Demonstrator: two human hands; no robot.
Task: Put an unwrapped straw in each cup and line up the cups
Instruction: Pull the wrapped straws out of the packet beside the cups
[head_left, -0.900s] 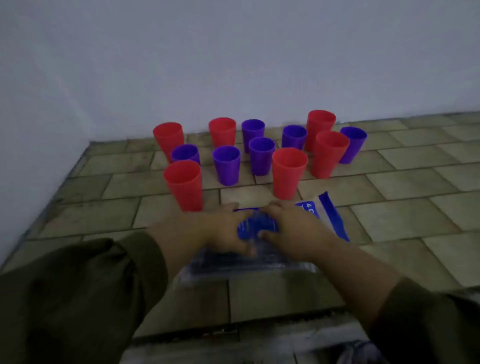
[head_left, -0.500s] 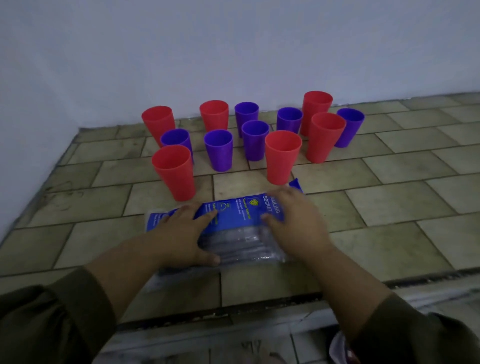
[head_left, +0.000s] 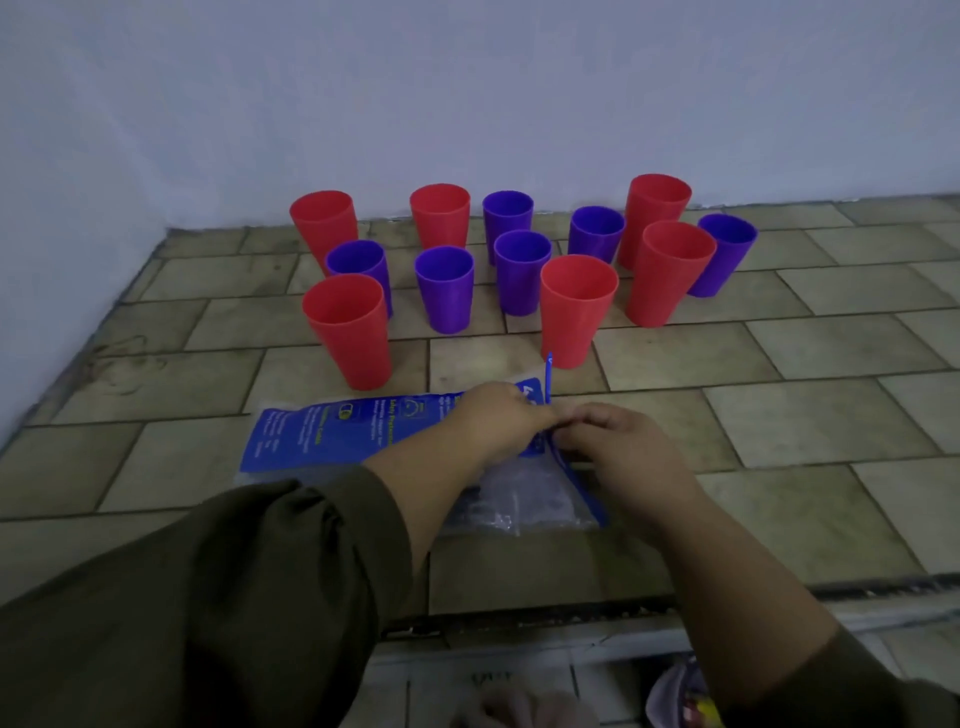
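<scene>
So the straw pack (head_left: 332, 436) is lying flat on the tiled surface (head_left: 831, 405) in the lower middle of the frame, just in front of the cups. Its blue printed part runs out to the left and the clear part sits under the wrists. Leaving it down makes sense to me: the tiles carry it, so both hands can work on one end.

The left hand (head_left: 496, 421) and right hand (head_left: 626, 452) meet knuckle to knuckle at the pack's right end. Both have their fingers curled in and pinching the plastic, which reads to me as tearing it open. A thin blue strip (head_left: 548, 379) sticks up just above the hands. It's probably the torn edge, but it's blurry there so I wouldn't swear to it.

Counts:
- **Red cups:** six red cups (head_left: 347, 332).
- **Purple cups:** six purple cups (head_left: 444, 291), so twelve in total.
- **Packs:** one, with no loose straw out that I can see.

The cups are all upright with mouths up, bunched loosely in the upper middle of the frame near the wall (head_left: 467, 93). It's more of a cluster than a line, with colours mixed and some cups half hidden behind others. None has a straw in it, so I'd say the real job hasn't started.
</scene>
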